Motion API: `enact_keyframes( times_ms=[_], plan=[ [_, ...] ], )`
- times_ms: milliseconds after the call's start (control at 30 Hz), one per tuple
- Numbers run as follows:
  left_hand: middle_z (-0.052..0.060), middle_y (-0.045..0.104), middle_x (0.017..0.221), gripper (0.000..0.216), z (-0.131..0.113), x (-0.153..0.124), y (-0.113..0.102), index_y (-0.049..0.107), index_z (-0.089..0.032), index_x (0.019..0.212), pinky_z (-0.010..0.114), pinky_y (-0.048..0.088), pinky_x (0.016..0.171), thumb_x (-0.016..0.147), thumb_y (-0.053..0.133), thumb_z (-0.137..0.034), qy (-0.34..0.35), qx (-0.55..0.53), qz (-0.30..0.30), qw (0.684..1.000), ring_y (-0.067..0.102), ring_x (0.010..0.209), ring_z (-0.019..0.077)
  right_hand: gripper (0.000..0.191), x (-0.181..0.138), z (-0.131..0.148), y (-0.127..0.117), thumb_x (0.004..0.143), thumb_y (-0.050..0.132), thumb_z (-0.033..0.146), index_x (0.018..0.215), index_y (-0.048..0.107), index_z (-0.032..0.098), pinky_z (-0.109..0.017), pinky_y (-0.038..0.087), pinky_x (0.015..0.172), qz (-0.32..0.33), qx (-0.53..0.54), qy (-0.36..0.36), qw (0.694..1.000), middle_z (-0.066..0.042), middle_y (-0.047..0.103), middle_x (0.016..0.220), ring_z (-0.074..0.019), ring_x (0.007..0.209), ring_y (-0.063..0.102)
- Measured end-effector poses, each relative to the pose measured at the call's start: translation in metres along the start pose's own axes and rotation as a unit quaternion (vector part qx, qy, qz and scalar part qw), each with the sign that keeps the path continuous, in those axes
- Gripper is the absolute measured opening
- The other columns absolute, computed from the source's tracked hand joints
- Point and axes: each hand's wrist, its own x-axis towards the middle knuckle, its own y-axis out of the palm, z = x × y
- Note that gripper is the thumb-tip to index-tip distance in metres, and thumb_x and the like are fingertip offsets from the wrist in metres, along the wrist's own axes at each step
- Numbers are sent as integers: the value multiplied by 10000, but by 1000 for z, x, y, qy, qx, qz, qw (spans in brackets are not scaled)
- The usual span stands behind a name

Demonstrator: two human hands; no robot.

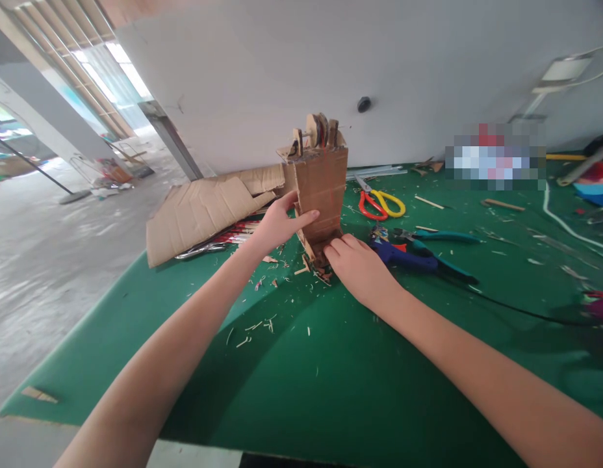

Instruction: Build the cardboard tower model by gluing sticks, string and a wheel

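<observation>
A tall cardboard box (323, 188) stands upright on the green table, with a small wheel-and-axle piece (317, 130) of cardboard on its top. My left hand (282, 221) grips the box's left side, thumb across the front face and fingers behind the edge. Low at the box's front right, my right hand (353, 263) has its fingers curled in at the base. What those fingertips hold, if anything, is hidden. Torn cardboard bits (321, 270) lie around the base.
A flat cardboard sheet (208, 205) lies left over packaged sticks. To the right are red-and-yellow scissors (383, 205), a blue glue gun (403, 257) with a black cord, and teal-handled pliers (448, 236). Scraps litter the green table (262, 396); a white wall (282, 71) rises behind.
</observation>
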Motion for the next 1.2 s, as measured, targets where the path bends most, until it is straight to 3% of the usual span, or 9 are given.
enact_keyframes(
  times_ms=[300,567,767,1000,1200],
  plan=[
    [75,654,1146,394,10,2,4,586,-172,1138,392,466,921,792,641,-352,-9,-31,-10,999,597,1049,227,186,-1,0,4,824,454,44,902,607,114,-356,400,823,-23,1,5,1000,-107,612,884,-247,899,516],
    [75,658,1131,364,11,2,4,597,-171,1109,376,476,900,788,644,-336,3,-45,-12,999,601,1033,221,441,-1,6,-5,822,460,191,1251,507,100,-440,297,960,-47,96,21,994,-117,633,1046,-257,964,509],
    [69,665,1108,350,12,2,5,598,-177,1099,368,476,878,788,638,-333,1,-33,-17,999,603,1000,210,289,1,5,-3,911,400,239,1090,613,164,-414,308,925,-56,140,58,987,-73,654,994,-236,954,517],
    [68,656,1120,363,11,2,4,595,-185,1112,369,469,876,789,632,-345,-2,-23,-18,1000,594,995,209,241,2,3,1,939,405,253,982,628,174,-399,325,861,-98,112,40,988,-65,655,947,-221,902,523],
    [67,654,1128,374,12,1,4,592,-197,1116,386,471,888,788,638,-372,-5,-26,-16,1000,600,1008,219,139,3,-9,-10,903,468,219,960,587,174,-363,372,833,-193,196,38,961,-57,651,955,-197,898,551]
  ],
)
